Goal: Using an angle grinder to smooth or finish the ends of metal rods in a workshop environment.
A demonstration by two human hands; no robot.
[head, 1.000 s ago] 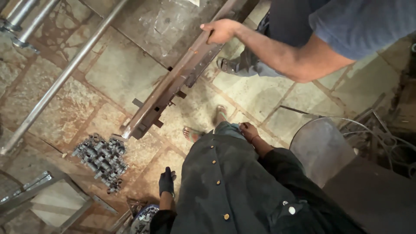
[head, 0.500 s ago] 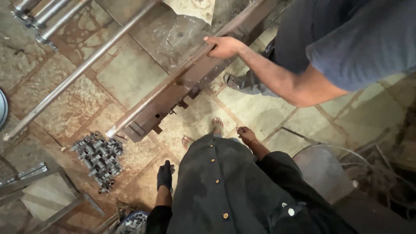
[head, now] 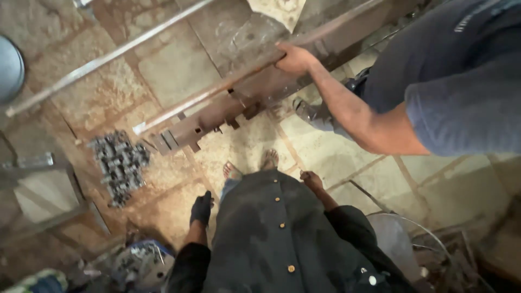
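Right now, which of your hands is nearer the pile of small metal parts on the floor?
Left. The gloved left hand hangs just right of the pile; the bare right hand is farther right, past the shirt.

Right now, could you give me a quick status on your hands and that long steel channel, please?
Left hand gloved, right hand bare, both hanging free. Rusty steel channel gripped by co-worker's hand. Pile of small metal parts on floor beside it.

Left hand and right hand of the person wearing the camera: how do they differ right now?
The left hand wears a dark glove; the right hand is bare. The left hand hangs above the stone floor near the pile of small metal pieces; the right hand hangs on the far side of the dark buttoned shirt, nearer the co-worker's arm. Both hang at the person's sides, holding nothing, apart from the rusty steel beam that the co-worker's hand grips.
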